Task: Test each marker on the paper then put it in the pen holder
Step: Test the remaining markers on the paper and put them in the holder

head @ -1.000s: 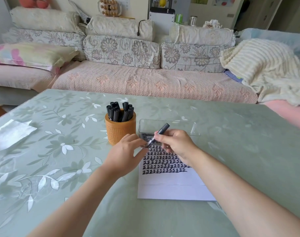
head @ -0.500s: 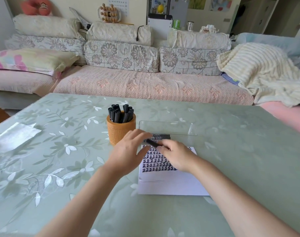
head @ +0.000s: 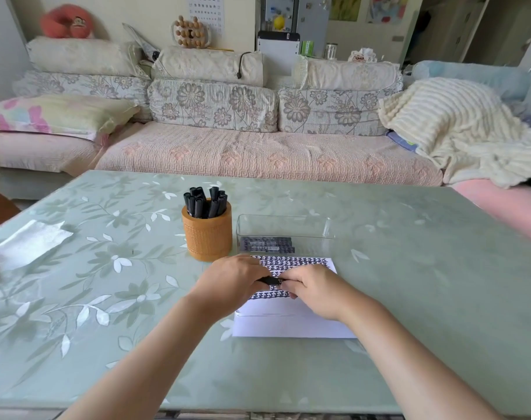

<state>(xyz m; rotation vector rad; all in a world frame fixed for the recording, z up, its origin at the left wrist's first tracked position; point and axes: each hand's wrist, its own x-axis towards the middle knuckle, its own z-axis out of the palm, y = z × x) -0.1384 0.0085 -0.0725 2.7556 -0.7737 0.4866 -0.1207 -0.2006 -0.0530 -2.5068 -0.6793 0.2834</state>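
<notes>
Marker (head: pixel 272 280) now level between both hands, no longer tilted tip-down over paper (head: pixel 291 324). Left hand (head: pixel 229 281) and right hand (head: pixel 314 287) each curl fingers round one end, above written rows. Step: likely cap pressed on. Next: lift to pen holder (head: pixel 207 237), find gap among stored markers (head: pixel 205 203). Green floral table (head: pixel 409 283); sofa (head: pixel 258 156) behind.

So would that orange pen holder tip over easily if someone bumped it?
Probably not: the pen holder looks squat and wide. The markers standing in it may add top weight, and the glossy table might let it slide instead.
</notes>
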